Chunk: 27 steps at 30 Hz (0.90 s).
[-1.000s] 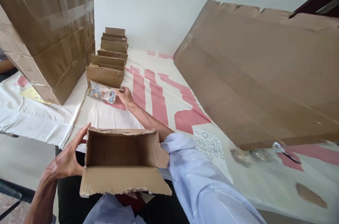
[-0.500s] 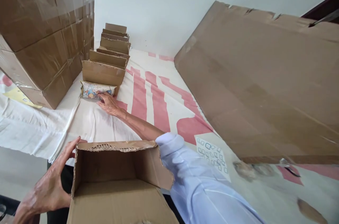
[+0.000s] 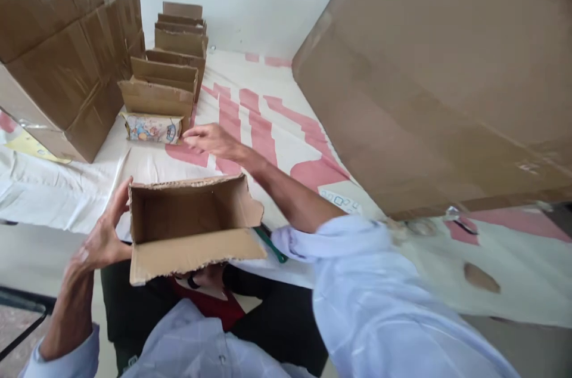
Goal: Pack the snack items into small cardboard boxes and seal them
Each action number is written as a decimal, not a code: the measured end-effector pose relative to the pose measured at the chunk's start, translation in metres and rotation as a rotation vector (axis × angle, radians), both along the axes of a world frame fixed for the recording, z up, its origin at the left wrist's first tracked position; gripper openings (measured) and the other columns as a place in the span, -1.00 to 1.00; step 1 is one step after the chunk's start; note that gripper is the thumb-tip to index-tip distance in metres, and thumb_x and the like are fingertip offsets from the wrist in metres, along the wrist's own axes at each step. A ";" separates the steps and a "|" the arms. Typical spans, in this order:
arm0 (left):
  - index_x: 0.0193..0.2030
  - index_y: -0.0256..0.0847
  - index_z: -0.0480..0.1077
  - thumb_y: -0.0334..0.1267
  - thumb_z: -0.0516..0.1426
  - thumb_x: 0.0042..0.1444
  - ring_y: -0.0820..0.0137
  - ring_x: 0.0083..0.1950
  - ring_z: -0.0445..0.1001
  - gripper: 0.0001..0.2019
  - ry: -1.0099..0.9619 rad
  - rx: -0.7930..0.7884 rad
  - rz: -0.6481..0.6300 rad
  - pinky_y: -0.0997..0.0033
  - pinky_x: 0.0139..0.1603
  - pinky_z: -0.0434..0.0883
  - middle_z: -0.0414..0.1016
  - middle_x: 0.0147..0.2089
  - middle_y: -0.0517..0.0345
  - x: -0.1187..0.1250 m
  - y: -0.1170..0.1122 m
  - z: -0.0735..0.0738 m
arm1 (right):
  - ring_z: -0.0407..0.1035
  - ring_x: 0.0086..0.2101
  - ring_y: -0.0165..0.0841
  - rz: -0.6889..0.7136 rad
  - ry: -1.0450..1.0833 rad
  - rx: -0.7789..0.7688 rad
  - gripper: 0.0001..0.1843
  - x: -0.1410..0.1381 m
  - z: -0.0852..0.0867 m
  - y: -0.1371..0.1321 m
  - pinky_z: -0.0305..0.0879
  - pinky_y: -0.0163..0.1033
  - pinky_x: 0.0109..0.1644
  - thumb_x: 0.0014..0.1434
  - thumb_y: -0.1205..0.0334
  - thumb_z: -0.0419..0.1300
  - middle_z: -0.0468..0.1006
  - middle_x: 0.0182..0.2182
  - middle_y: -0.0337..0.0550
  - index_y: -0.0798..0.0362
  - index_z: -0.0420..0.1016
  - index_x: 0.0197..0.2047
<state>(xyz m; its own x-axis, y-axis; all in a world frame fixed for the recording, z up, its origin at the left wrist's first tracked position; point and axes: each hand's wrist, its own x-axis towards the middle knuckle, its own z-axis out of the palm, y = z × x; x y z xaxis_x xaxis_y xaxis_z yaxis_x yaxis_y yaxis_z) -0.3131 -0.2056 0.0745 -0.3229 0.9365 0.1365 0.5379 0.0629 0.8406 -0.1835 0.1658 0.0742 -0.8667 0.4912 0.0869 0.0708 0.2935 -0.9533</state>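
My left hand [image 3: 103,234] grips the left side of a small open cardboard box [image 3: 187,226], held over my lap at the table's near edge. The box is empty inside, with one flap hanging toward me. My right hand [image 3: 210,138] hovers above the cloth with its fingers stretched out and nothing in them, just right of a colourful printed packet [image 3: 152,127]. That packet lies on the table against the nearest of a row of small cardboard boxes [image 3: 167,77].
A big taped carton [image 3: 62,38] stands at the left, a very large brown carton [image 3: 438,80] fills the right. The table wears a white cloth with red stripes [image 3: 268,133]. A sticker sheet [image 3: 342,199], a green-handled tool [image 3: 268,241] and tape rolls [image 3: 420,226] lie near the front edge.
My right hand let go of the packet and drew back to the right, lifted off the cloth. The open box in my left hand moved up nearer the table. The view tilted down.
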 end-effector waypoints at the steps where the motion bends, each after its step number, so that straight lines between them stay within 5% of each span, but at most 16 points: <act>1: 0.78 0.17 -0.10 0.25 0.58 -0.11 -0.36 0.72 0.13 0.42 -0.010 0.017 -0.014 -0.21 0.55 0.46 0.01 0.79 -0.13 0.003 0.003 -0.001 | 0.60 -0.30 -0.31 -0.037 0.044 -0.001 -0.72 0.025 0.012 -0.006 0.62 -0.17 -0.14 0.22 0.07 0.53 0.76 -0.23 -0.13 0.08 0.79 -0.11; 7: 0.79 0.08 -0.17 0.33 0.61 -0.22 -0.43 0.72 0.11 0.57 -0.023 0.113 -0.070 -0.24 0.51 0.50 0.01 0.77 -0.29 0.021 0.006 -0.009 | 0.58 -0.30 -0.32 -0.125 0.230 0.365 -0.76 0.152 0.096 -0.092 0.58 -0.21 -0.21 0.43 0.04 0.38 0.73 -0.30 -0.16 0.01 0.74 -0.21; 10: 0.79 0.10 -0.20 0.34 0.60 -0.20 -0.41 0.72 0.10 0.56 -0.011 0.130 -0.076 -0.24 0.51 0.50 0.03 0.77 -0.27 0.031 0.001 -0.008 | 0.60 -0.27 -0.29 -0.028 0.211 0.563 -0.74 0.184 0.113 -0.136 0.57 -0.17 -0.16 0.54 0.15 0.26 0.74 -0.28 -0.15 -0.02 0.72 -0.20; 13: 0.79 0.08 -0.20 0.34 0.60 -0.20 -0.40 0.73 0.09 0.57 -0.006 0.143 -0.089 -0.25 0.50 0.50 0.04 0.76 -0.30 0.039 -0.002 -0.006 | 0.64 -0.15 -0.23 0.114 0.063 0.776 -0.80 0.200 0.104 -0.162 0.57 -0.14 -0.05 0.54 0.21 0.25 0.77 -0.15 -0.08 -0.01 0.72 -0.08; 18: 0.79 0.06 -0.21 0.30 0.61 -0.19 -0.41 0.71 0.12 0.56 -0.011 0.171 -0.073 -0.25 0.47 0.52 0.00 0.76 -0.34 0.047 -0.005 -0.009 | 0.61 -0.12 -0.19 0.223 -0.242 1.057 -0.86 0.217 0.066 -0.186 0.46 -0.14 -0.07 0.50 0.20 0.33 0.75 -0.11 -0.03 0.04 0.71 0.00; 27: 0.72 0.24 0.06 0.30 0.51 0.00 -0.30 0.68 0.21 0.21 -0.173 0.244 -0.099 -0.22 0.39 0.56 0.18 0.72 -0.15 0.051 -0.014 0.011 | 0.63 -0.15 -0.18 0.152 -0.098 1.089 -0.89 0.227 0.035 -0.186 0.42 -0.03 0.16 0.49 0.24 0.35 0.78 -0.16 -0.03 0.04 0.74 -0.05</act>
